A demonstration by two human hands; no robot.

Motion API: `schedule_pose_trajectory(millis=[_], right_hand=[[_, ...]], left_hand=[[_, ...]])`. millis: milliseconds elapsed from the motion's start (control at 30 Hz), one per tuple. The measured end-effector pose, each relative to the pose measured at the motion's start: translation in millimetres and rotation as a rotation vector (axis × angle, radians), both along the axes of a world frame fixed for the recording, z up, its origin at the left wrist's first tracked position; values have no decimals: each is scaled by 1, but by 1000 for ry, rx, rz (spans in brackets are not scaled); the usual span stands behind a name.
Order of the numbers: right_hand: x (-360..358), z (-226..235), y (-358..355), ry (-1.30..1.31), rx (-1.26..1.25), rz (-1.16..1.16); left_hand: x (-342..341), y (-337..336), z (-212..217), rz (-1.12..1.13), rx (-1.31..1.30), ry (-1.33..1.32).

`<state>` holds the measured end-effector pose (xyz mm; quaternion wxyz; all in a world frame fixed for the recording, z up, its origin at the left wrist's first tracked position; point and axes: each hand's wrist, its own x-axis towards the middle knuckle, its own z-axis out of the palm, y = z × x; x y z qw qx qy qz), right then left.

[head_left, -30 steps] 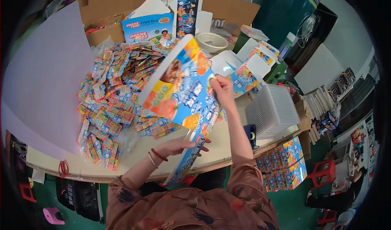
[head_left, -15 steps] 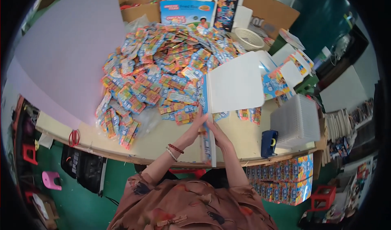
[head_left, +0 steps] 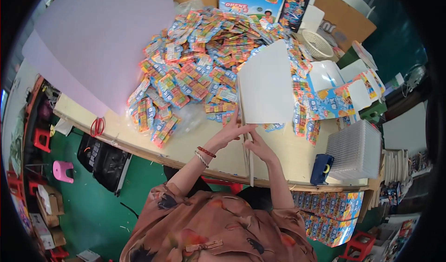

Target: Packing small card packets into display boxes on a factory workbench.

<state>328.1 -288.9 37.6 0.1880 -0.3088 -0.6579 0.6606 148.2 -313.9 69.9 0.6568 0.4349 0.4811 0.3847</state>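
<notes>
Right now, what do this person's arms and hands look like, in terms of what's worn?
Loose brown sleeves, part of a top with dark and reddish printed patches. The left hand is ungloved, its wrist wearing a reddish-brown bracelet and a whitish one. The right hand is ungloved, without visible bracelets.

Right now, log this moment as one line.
left hand: open along carton; right hand: beside left; carton: showing white; packets: heaped beyond hands; tape dispenser: on table, right
</notes>
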Motion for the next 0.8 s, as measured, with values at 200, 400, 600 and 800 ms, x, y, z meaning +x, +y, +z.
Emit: schedule_pose_trajectory(millis=[200,400,600,800], right_hand=[[4,1,-7,114,-220,-231],[26,-11,4,0,-24,-480],[38,22,11,-480,551,-456],[92,10,33,-621,722,-572]], left_hand=[[-8,-11,-22,49,-5,-79],[-11,-18,-30,62,-29,-103],[-33,-26,-51,20,5,103],[-41,-51,-20,31,50,544]])
